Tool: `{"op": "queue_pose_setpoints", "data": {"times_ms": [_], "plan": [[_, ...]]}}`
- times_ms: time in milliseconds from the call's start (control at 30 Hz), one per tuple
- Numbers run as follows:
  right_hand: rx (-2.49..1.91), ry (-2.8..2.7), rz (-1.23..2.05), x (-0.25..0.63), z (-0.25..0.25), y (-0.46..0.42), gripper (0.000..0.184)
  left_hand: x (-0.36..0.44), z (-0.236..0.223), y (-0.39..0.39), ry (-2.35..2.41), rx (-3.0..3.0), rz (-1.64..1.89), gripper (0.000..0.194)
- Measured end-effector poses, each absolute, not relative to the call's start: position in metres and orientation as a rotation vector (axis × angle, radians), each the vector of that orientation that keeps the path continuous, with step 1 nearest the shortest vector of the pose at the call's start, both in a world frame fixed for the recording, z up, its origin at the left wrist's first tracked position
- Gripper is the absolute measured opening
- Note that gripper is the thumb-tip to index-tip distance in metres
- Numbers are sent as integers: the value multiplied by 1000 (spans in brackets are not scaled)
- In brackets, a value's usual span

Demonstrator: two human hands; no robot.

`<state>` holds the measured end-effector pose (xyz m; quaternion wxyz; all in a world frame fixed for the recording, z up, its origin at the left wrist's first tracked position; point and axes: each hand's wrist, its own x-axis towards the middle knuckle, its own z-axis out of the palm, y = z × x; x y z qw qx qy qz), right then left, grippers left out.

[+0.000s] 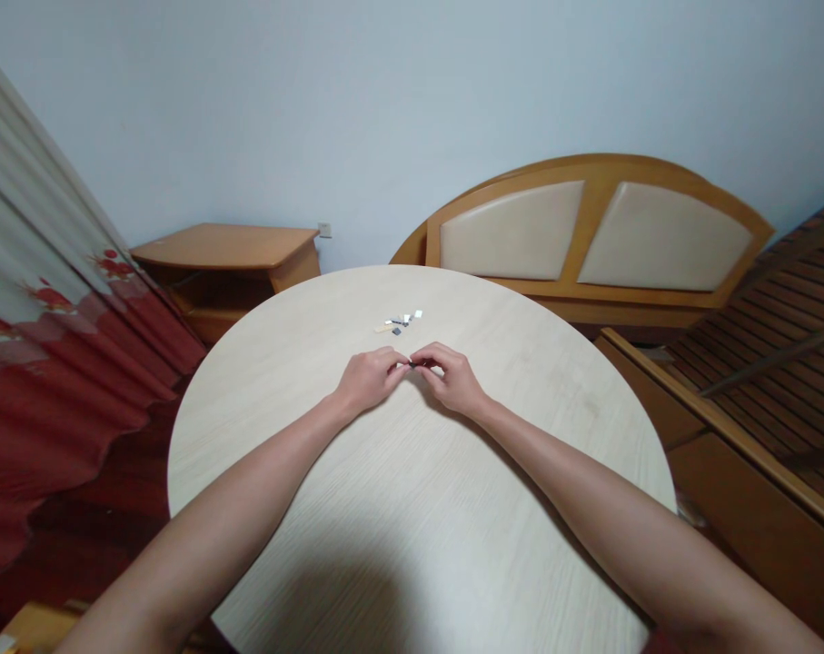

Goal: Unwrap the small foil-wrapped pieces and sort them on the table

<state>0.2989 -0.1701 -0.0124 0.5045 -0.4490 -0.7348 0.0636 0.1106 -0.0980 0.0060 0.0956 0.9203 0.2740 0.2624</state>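
Note:
My left hand point(372, 378) and my right hand point(450, 376) meet over the middle of the round table point(412, 509). Thumbs and fingertips of both are pinched on a small dark piece point(413, 365), too small for me to name. Just beyond my fingers lies a little group of small parts: a dark square piece point(396, 331), a tan strip point(382, 329), a white square point(419, 313) and some other tiny dark and white bits. My fingers partly cover the dark piece between them.
A wooden cabinet point(227, 245) stands beyond the table at the left, near a red and white curtain point(77, 363). Behind the table is a padded headboard point(521, 232). On the right are a wooden bed rail point(725, 436) and slats point(779, 336).

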Motion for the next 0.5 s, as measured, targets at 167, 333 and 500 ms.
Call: {"op": "queue_pose_setpoints", "data": {"times_ms": [167, 333, 500], "plan": [[-1086, -1780, 139, 301, -15, -168, 10, 111, 6, -99, 781, 2703, 812, 18], [-1189, -1804, 103, 305, -17, -166, 12, 112, 4, -99, 750, 2700, 824, 17], [-1194, -1861, 93, 309, -17, -166, 17, 112, 5, -99, 718, 2681, 847, 16]]}}
